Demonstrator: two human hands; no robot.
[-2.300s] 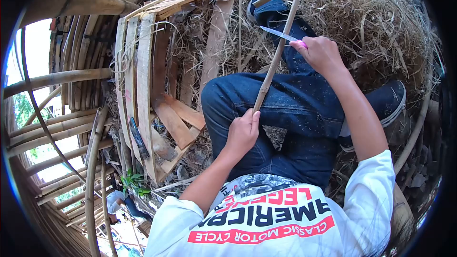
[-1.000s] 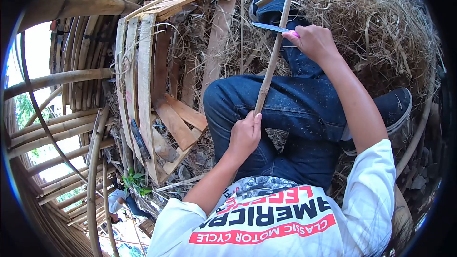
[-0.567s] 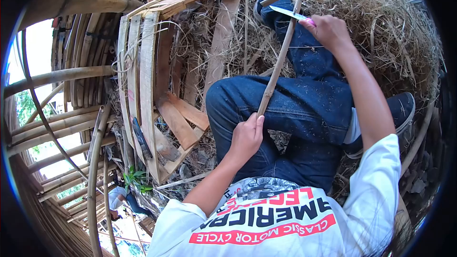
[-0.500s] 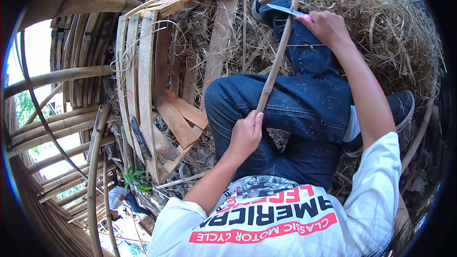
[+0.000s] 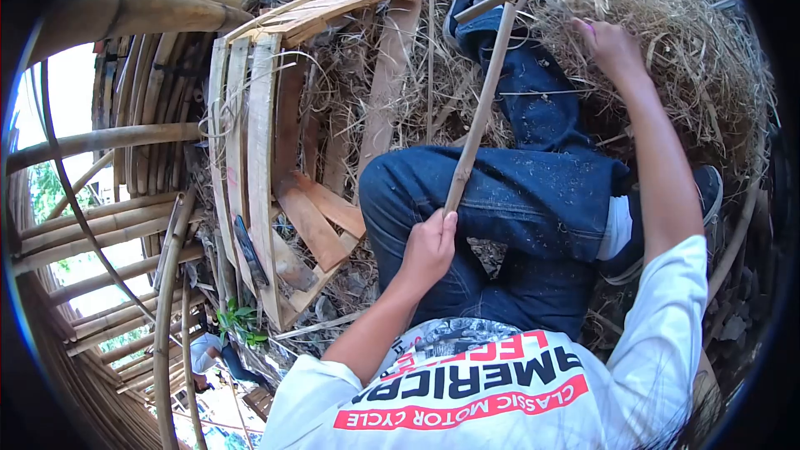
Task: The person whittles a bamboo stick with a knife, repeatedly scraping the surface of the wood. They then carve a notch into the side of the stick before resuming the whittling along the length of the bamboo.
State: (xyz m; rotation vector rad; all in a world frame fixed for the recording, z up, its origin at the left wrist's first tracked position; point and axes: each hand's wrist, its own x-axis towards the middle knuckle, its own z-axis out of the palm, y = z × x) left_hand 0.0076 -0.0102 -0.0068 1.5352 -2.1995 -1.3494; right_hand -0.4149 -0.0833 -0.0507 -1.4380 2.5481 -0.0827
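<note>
A long thin wooden stick (image 5: 479, 121) slants up from my lap across my bent leg. My left hand (image 5: 432, 243) is wrapped round its near end. The far end of the stick meets a short wooden piece (image 5: 497, 2) near my shoe. To the right of that end, my right hand (image 5: 612, 48) is closed on a knife with a pink handle (image 5: 589, 30); its blade is hard to make out against the straw. The knife is apart from the stick.
A slatted wooden crate frame (image 5: 265, 158) stands at the left, with a dark tool (image 5: 250, 252) on its slats. Bamboo poles (image 5: 108, 140) fill the far left. Straw (image 5: 658, 0) lies heaped at the upper right. Another person (image 5: 204, 352) is partly visible at the lower left.
My right hand and the knife have moved right, off the stick and over the straw. My left hand still holds the stick, slightly lower in view.
</note>
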